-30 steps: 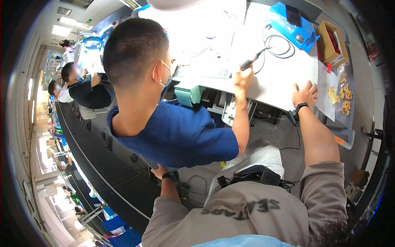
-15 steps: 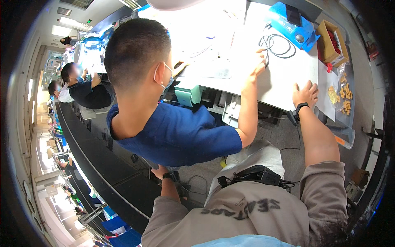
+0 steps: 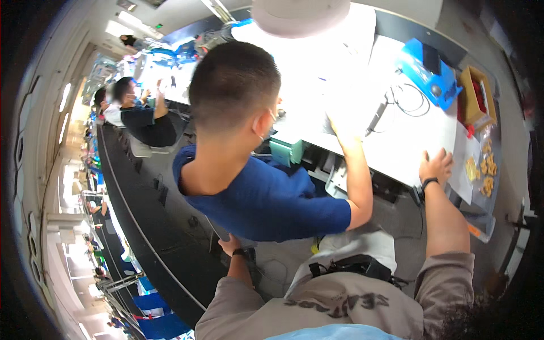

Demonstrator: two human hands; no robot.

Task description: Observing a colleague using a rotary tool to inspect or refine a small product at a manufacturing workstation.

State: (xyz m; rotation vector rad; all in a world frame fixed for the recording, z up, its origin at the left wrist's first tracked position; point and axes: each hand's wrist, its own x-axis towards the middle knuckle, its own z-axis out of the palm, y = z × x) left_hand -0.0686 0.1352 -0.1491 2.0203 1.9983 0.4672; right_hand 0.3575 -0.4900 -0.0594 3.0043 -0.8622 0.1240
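The white sheet (image 3: pixel 413 144) lies flat on the table (image 3: pixel 396 68), at its near edge, and the right hand (image 3: pixel 435 165) rests on the sheet's near right corner with its fingers (image 3: pixel 445 157) spread open, gripping nothing. A black watch (image 3: pixel 428 182) sits on that wrist. Just right of the hand lies a clear bag (image 3: pixel 484 167) of small yellow pieces, and beyond it stands a yellow box (image 3: pixel 475 93). A blue device (image 3: pixel 422 71) sits at the sheet's far end, with a black cable (image 3: pixel 405 102) looping across the paper.

The left hand (image 3: pixel 229 245) hangs low at the person's side, well apart from the table, just behind a co-worker in a blue shirt (image 3: pixel 266 198). Whether its fingers are curled or open I cannot tell. The co-worker sits between the two hands and reaches one arm (image 3: pixel 357 170) onto the sheet's left part.
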